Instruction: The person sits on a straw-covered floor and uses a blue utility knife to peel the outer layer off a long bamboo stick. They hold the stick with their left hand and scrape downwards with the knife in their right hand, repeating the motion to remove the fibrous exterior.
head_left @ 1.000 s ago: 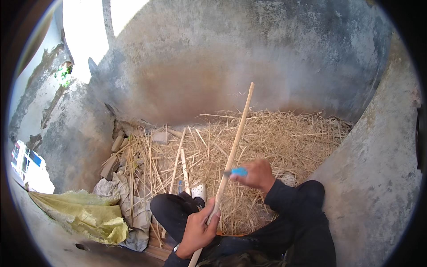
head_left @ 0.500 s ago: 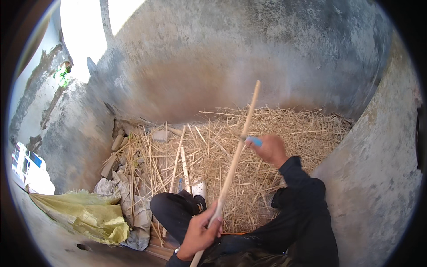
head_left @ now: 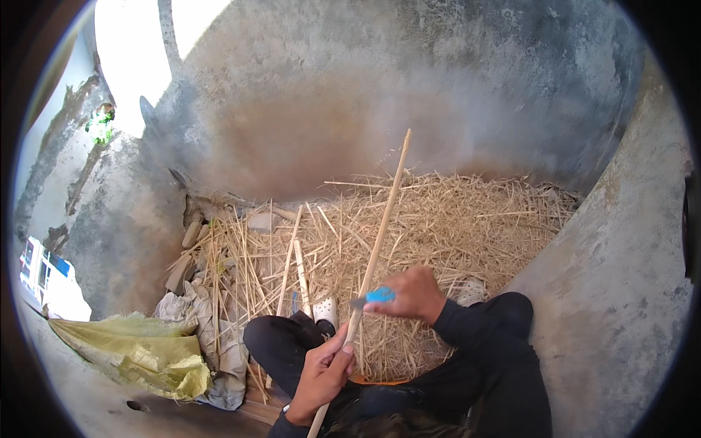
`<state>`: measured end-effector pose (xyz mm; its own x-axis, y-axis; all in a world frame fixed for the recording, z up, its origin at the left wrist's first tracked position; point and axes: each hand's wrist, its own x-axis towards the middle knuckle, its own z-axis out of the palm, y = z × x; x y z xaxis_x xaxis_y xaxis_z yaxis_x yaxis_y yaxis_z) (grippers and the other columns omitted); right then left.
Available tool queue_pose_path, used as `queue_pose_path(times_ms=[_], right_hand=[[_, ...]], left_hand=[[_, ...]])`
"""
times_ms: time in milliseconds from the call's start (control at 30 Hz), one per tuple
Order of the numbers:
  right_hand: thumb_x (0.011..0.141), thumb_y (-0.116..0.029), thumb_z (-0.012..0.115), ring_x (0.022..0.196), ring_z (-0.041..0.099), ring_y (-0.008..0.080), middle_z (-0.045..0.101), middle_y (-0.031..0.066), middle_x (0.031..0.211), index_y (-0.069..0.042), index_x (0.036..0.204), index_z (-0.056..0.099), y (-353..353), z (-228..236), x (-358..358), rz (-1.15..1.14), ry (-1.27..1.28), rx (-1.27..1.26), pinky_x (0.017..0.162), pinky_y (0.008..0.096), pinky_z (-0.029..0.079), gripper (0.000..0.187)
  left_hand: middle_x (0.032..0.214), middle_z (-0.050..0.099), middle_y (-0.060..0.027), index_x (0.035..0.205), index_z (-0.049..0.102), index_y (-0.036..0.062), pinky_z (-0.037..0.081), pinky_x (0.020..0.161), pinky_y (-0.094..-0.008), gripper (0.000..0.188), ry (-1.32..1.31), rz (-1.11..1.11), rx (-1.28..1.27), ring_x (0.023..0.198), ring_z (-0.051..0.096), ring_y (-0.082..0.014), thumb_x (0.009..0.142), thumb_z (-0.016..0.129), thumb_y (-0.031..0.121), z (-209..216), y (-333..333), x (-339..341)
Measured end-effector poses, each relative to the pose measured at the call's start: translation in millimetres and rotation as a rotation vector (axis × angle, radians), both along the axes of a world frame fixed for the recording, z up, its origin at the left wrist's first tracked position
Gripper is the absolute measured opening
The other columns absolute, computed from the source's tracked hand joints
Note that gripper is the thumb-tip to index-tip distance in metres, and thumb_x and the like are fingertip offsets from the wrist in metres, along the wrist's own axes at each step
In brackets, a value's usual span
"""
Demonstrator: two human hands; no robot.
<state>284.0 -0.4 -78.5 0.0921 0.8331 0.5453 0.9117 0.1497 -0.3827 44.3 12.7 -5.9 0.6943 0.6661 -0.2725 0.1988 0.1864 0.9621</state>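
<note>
A long pale wooden stick [head_left: 387, 215] slants up and away from my lap toward the far wall. My left hand [head_left: 326, 372] is wrapped round its lower part, with the stick's near end running on below. In my right hand [head_left: 415, 293] is a knife with a blue handle [head_left: 380, 294]. Its short grey blade [head_left: 358, 302] lies against the stick, a little above my left hand. Thin shavings cling to the stick near its far end.
Straw-like shavings [head_left: 482, 226] cover the floor ahead. Several slender sticks [head_left: 288, 266] lie at the left, beside stones [head_left: 180, 274] and a yellowish sack [head_left: 139, 354]. A white clog [head_left: 326, 310] is on my foot. Concrete walls [head_left: 438, 95] rise behind and at the right.
My right hand has drawn the knife down along the stick, from its middle to just above my left hand. The stick's far end has swung slightly left.
</note>
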Motion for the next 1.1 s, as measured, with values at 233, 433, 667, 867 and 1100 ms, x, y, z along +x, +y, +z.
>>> queue_pose_path(times_ms=[233, 433, 667, 867, 1100], right_hand=[[0.07, -0.083, 0.054, 0.036, 0.052, 0.0218, 0.048, 0.0038, 0.041, -0.011, 0.05, 0.055, 19.4, -7.7, 31.7, -0.086, -0.041, 0.13, 0.039, 0.0339, 0.04, 0.075], [0.071, -0.081, 0.055, 0.038, 0.052, 0.0223, 0.048, 0.0017, 0.043, -0.014, 0.049, 0.053, 22.1, -10.9, 51.1, -0.202, -0.002, 0.14, 0.038, 0.0359, 0.04, 0.071], [0.071, -0.083, 0.052, 0.036, 0.051, 0.0226, 0.045, 0.005, 0.04, -0.011, 0.049, 0.054, 27.5, -12.0, 60.7, -0.25, -0.054, 0.154, 0.037, 0.0346, 0.039, 0.075], [0.072, -0.083, 0.052, 0.036, 0.052, 0.0219, 0.047, 0.005, 0.04, -0.011, 0.049, 0.055, 30.2, -13.6, 66.2, -0.28, -0.074, 0.134, 0.037, 0.0354, 0.04, 0.076], [0.074, -0.084, 0.046, 0.039, 0.053, 0.0259, 0.047, 0.0064, 0.042, -0.011, 0.05, 0.055, 37.4, -16.8, 85.5, -0.386, -0.027, 0.031, 0.039, 0.0388, 0.04, 0.078]], left_hand=[[0.074, 0.045, 0.0051, 0.143, 0.037, -0.0005, 0.034, 0.055, -0.0181, 0.047, -0.016, -0.006, 0.075, 0.063, 0.039, -0.0017, 0.1, 0.05, 0.013, 7.3, -2.9, 6.5], [0.083, 0.046, 0.0063, 0.143, 0.037, -0.002, 0.034, 0.059, -0.0175, 0.048, -0.023, -0.016, 0.095, 0.07, 0.038, -0.001, 0.099, 0.051, 0.009, 11.2, -5.3, 8.7], [0.086, 0.047, 0.0054, 0.143, 0.036, -0.0023, 0.034, 0.061, -0.0168, 0.048, -0.009, -0.011, 0.105, 0.071, 0.039, -0.0011, 0.099, 0.05, 0.009, 8.2, -8.4, 4.8], [0.083, 0.045, 0.0056, 0.144, 0.035, -0.0021, 0.034, 0.06, -0.0172, 0.048, -0.004, -0.028, 0.108, 0.07, 0.038, -0.0015, 0.099, 0.05, 0.009, 9.1, -8.1, 3.5], [0.072, 0.044, 0.0063, 0.144, 0.037, 0.0005, 0.029, 0.052, -0.0169, 0.049, -0.011, -0.021, 0.118, 0.06, 0.036, -0.0007, 0.099, 0.051, 0.013, -0.2, -10.4, 0.3]])
